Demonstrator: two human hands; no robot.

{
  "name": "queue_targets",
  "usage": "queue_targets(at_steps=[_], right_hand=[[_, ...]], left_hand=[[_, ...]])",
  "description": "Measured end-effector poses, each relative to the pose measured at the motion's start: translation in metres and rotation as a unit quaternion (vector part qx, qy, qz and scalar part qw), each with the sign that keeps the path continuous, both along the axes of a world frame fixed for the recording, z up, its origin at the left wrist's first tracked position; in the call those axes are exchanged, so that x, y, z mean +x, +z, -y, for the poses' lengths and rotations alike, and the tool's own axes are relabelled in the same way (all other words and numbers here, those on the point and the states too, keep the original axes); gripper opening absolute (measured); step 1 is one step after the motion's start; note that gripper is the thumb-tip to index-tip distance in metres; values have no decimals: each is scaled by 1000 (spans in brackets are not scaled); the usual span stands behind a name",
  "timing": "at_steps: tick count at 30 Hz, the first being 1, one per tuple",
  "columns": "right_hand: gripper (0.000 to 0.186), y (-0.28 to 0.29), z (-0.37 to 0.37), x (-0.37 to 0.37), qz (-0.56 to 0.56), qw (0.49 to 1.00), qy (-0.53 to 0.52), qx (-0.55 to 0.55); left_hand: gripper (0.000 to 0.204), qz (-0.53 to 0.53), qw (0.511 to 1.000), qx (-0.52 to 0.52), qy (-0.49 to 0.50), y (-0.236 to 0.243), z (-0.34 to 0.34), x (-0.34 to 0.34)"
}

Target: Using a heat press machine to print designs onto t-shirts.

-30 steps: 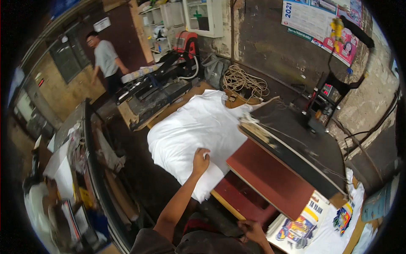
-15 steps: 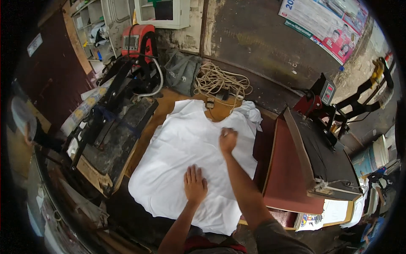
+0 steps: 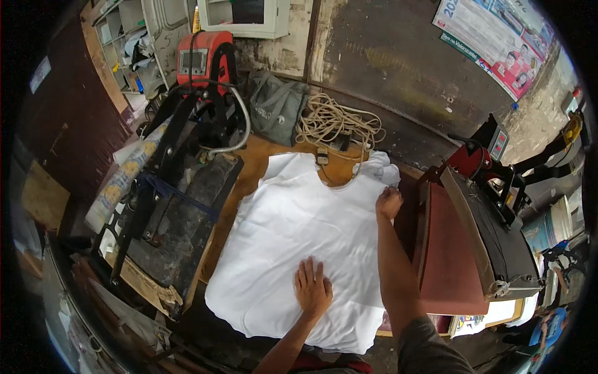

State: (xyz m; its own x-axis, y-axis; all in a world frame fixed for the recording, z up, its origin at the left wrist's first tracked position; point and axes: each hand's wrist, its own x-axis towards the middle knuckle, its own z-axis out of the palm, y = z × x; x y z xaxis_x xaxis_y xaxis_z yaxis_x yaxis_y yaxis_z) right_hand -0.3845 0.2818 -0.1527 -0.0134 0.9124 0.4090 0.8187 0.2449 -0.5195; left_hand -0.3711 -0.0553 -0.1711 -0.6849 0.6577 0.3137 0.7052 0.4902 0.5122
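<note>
**Right hand (image 3: 390,202) now out at the white shirt's (image 3: 280,230) edge**

It's moved over from the upper chest. Fingers are curled, can't tell if they're pinching cloth. Left hand (image 3: 313,290) lies flat, fingers slightly spread, so the shirt seems braced on the wooden table (image 3: 252,159).

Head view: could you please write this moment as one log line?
left hand: flat on white shirt; right hand: curled at shirt's right edge, grip unclear; beige cord: beyond shirt
</note>
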Motion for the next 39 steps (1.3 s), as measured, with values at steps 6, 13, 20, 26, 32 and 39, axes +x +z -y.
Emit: queue_targets(at_steps=[6,13,20,26,32,39], right_hand=[[8,5,186,16,-112,866,480,-79],[7,71,292,121,78,742,659,-94],[11,98,323,151,58,744,649,-148],[13,108,322,233,-183,665,534,-489],[6,141,313,281,-391,703,403,-436],[8,182,311,359,-314,659,482,-485]], left_hand=[[41,458,838,295,15,-38,16,-33],[40,726,653,211,-43,35,-21,-130],[29,729,559,387,84,39,-14,-141],[45,700,511,475,154,1,128,-84],[54,360,790,454,201,39,198,-57],[18,380,795,459,117,200,216,15]])
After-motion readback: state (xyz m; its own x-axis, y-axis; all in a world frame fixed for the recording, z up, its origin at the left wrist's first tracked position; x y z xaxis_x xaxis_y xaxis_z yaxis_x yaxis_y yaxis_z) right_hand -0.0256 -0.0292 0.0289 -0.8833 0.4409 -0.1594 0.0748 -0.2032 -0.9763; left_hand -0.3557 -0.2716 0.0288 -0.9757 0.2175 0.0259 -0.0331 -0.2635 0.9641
